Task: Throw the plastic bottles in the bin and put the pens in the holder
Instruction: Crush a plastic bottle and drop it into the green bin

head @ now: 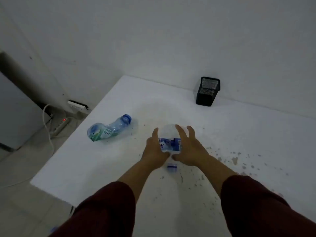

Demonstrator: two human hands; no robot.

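Head view, hands: your left hand (154,147) and right hand (189,147) are on the 2 sides of 1 clear bottle (169,139); the fingers are spread and lie along its sides, so you hold it between the palms, as far as I can judge.
Head view, held bottle: it is on or just above the white table (239,142), near the middle, base away from you, blue label (170,144) between your hands, blue cap (171,167) toward you.
Head view, handling: it looks empty, so light; the thin wall is soft and will dent. I think a grip around the label part is the safest, because the bare plastic may slip.
Head view, second bottle: a crushed bluish bottle (107,130) with a green label lies on its side, left of your hands and apart from them, near the table edge.
Head view, holder: a black mesh holder (207,91) stands at the far side, close to the wall, well apart from you.
Head view, not seen: 0 pens and no bin are visible.
Head view, surroundings: a power strip (62,124) with cables lies on the floor at the left; grey specks mark the table at the right. Nothing stands between your hands and the second bottle.
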